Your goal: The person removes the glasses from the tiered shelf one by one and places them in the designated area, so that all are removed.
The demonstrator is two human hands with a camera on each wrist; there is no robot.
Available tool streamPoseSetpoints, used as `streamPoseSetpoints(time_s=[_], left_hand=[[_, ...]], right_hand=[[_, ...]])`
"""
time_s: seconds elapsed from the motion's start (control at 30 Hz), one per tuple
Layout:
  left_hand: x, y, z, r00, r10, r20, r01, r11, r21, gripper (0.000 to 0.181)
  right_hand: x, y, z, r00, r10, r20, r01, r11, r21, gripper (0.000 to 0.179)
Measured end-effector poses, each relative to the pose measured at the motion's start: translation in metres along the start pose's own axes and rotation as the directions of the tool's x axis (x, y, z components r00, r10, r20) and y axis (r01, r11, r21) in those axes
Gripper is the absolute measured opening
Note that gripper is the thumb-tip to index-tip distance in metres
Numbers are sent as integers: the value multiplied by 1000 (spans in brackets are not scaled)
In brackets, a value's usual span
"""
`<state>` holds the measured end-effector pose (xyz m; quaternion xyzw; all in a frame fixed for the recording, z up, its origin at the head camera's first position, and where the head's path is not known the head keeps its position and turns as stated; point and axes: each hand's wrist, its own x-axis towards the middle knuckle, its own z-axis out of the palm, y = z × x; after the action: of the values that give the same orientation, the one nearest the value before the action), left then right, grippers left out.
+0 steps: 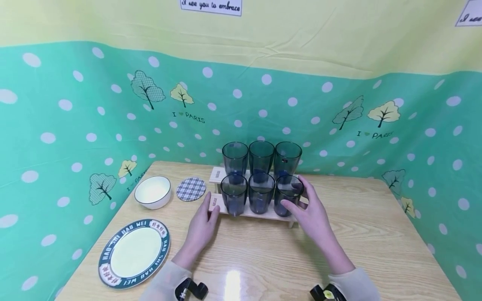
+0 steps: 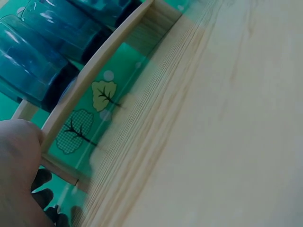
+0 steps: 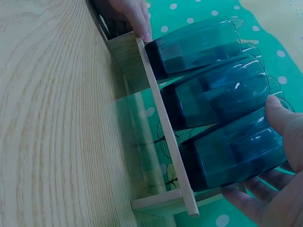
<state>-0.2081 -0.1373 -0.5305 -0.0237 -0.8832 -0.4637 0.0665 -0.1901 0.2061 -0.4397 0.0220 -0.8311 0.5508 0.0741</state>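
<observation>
A two-step wooden rack (image 1: 263, 214) bears dark blue-tinted glasses in two rows of three. My right hand (image 1: 314, 215) holds the front-right glass (image 1: 288, 196), thumb on its near side and fingers round its right side. That glass (image 3: 232, 151) stands on the lower step in the right wrist view. My left hand (image 1: 201, 225) grips the left end of the lower step, thumb at the front. In the left wrist view, the left hand (image 2: 19, 165) is by the rack's end, its fingers partly hidden. Beside the held glass stands the front-middle glass (image 1: 261, 193).
Left of the rack lie a round checked coaster (image 1: 191, 189) and a white bowl (image 1: 152, 192) with a dark rim. Nearer stands a plate (image 1: 163, 246) with a green lettered rim. A dotted green cloth (image 1: 241, 113) hangs behind the wooden table (image 1: 376, 251).
</observation>
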Motion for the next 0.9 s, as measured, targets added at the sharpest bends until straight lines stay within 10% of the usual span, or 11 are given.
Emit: streamPoseSetpoints(time_s=[0.9], left_hand=[[-1,0,-1,1000,9,1,-9,1000,-6,70]], right_hand=[[-3,-11,-20,994,22,-107,-31,996,-83,90]])
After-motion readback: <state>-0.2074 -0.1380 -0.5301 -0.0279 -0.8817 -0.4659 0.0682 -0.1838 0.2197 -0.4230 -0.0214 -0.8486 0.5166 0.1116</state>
